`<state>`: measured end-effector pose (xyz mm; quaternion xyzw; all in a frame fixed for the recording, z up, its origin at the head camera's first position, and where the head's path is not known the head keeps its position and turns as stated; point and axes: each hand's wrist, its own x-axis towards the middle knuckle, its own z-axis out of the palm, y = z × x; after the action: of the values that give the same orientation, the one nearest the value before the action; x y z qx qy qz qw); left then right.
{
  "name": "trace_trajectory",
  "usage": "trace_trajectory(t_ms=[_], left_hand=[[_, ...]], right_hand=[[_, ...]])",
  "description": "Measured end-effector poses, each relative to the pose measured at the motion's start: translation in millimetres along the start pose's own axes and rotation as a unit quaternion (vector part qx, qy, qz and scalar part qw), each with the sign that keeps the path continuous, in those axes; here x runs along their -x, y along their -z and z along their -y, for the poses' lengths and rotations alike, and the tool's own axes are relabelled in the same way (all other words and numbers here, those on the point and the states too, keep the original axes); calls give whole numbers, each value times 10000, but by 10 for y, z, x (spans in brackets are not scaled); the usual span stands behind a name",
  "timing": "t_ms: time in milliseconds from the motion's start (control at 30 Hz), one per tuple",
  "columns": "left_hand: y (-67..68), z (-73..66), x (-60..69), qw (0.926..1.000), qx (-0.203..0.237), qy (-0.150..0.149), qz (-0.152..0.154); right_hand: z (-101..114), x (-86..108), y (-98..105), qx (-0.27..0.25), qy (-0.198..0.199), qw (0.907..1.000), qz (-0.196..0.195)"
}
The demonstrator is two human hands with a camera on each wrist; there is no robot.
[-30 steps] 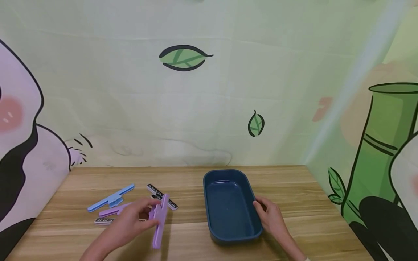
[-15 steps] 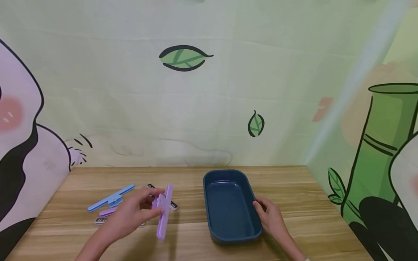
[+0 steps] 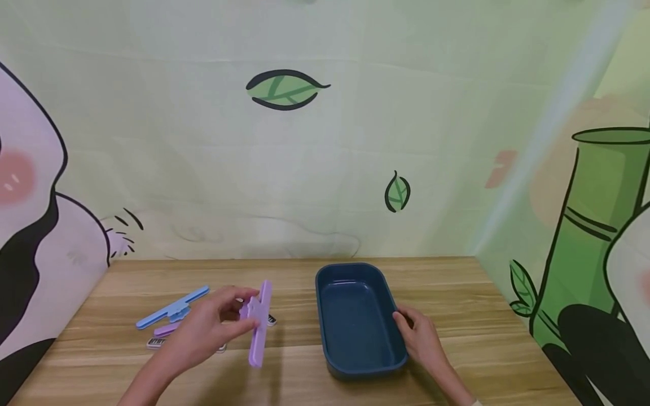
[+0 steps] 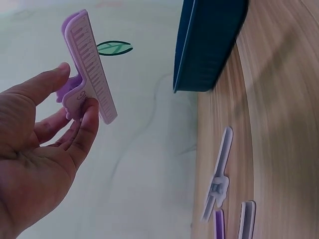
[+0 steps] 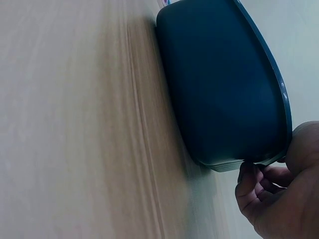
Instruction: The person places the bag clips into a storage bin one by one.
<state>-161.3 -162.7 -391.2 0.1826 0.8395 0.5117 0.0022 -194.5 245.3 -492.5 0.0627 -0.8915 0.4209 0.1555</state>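
My left hand (image 3: 203, 327) pinches a purple clip (image 3: 261, 327) by its two handle tabs, between thumb and fingers. The clip is raised above the table, its long bar roughly upright. In the left wrist view, a piano-key pattern runs along the bar of that purple clip (image 4: 94, 64). At the right, my right hand (image 3: 424, 341) grips the long side of a dark blue rectangular bin (image 3: 360, 327), thumb over the rim. The right wrist view has the curled fingers (image 5: 249, 186) below the rim, against the bin's outer wall (image 5: 224, 84).
Left of the bin lie a blue clip (image 3: 175, 307), another purple clip (image 3: 166, 329) and a white piano-key clip (image 3: 156, 343), the last two partly behind my left hand. A black piano-key clip (image 3: 272, 320) shows only one end. A printed cloth wall (image 3: 203, 169) stands behind the wooden table (image 3: 294, 383).
My left hand has lifted the purple clip and carried it slightly right, away from the other clips. My right hand and the bin have stayed in place.
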Motion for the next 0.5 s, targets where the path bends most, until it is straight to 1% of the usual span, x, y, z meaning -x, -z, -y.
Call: trace_trajectory(t_ms=[167, 367, 500], left_hand=[[-22, -38, -7, 9998, -97, -74, -131], [-45, -61, -15, 9998, -111, -96, -168], [-74, -57, -24, 9995, -168, -161, -231]], right_hand=[[-4, -1, 0, 8, 29, 10000, -5], [-11, 1, 4, -37, 66, 9999, 68], [-20, 2, 0, -54, 174, 9998, 51]])
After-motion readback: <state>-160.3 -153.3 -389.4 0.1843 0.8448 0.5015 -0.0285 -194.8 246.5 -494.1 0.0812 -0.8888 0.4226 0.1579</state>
